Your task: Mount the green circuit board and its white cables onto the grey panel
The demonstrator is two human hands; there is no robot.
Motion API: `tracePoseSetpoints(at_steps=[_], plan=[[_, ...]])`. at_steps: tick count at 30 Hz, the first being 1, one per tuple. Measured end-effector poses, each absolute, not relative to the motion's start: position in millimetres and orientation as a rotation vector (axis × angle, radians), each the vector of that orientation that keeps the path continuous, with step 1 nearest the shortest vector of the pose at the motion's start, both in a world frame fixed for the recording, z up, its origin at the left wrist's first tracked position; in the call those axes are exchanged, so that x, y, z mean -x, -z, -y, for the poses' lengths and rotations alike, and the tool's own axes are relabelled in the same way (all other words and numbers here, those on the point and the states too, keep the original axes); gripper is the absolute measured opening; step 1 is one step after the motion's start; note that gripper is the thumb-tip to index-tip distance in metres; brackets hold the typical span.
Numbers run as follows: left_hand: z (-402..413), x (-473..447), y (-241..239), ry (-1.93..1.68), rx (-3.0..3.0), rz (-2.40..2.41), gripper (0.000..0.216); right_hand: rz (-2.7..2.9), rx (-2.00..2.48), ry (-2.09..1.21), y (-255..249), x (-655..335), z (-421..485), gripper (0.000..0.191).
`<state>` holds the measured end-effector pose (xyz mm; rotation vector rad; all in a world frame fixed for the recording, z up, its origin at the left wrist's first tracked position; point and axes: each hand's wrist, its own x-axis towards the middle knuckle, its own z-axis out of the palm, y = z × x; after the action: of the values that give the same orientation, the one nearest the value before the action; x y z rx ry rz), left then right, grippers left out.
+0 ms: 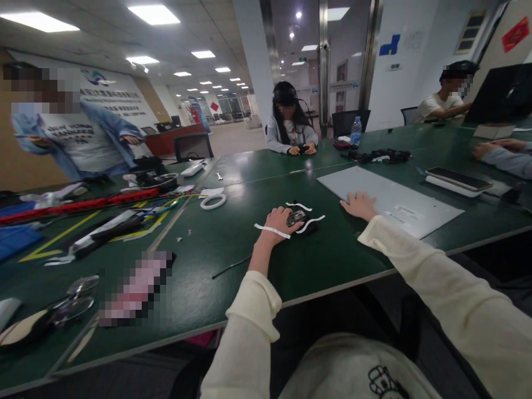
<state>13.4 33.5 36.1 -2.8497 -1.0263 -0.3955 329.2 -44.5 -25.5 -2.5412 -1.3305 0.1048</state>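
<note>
My left hand (277,221) is on the table, its thumb and fingers closed around the left side of a small device with an exposed circuit board (296,217). Black material lies under the device, and wavy white strips (311,223) stick out around it. Another white strip (272,229) crosses the back of my left hand near the wrist. Over the left edge of a flat light-grey board (399,197) lies my right hand (361,206), fingers spread and nothing held. A thin black cable (230,267) runs out beside my left forearm.
On the green table (233,221) are a white tape roll (213,201), a wrench (219,176), a blurred pink item (139,288), eyeglasses (81,293) and tangled cables at left. A phone on a white box (457,183) lies right. Several people are around the table.
</note>
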Motion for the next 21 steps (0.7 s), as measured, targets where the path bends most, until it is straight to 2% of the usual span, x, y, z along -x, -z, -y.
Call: tracePoseSetpoints(at_steps=[8, 13, 21], plan=[[-33, -12, -59, 0.602, 2.774, 0.998, 0.052, 1.847, 2.311, -0.022, 14, -261, 55, 0.074], [-31, -13, -70, 0.695, 2.744, 1.013, 0.053, 2.157, 1.971, 0.011, 5, -221, 67, 0.071], [-30, -12, -71, 0.736, 2.761, 0.917, 0.052, 2.404, 1.339, -0.222, -14, -196, 93, 0.063]])
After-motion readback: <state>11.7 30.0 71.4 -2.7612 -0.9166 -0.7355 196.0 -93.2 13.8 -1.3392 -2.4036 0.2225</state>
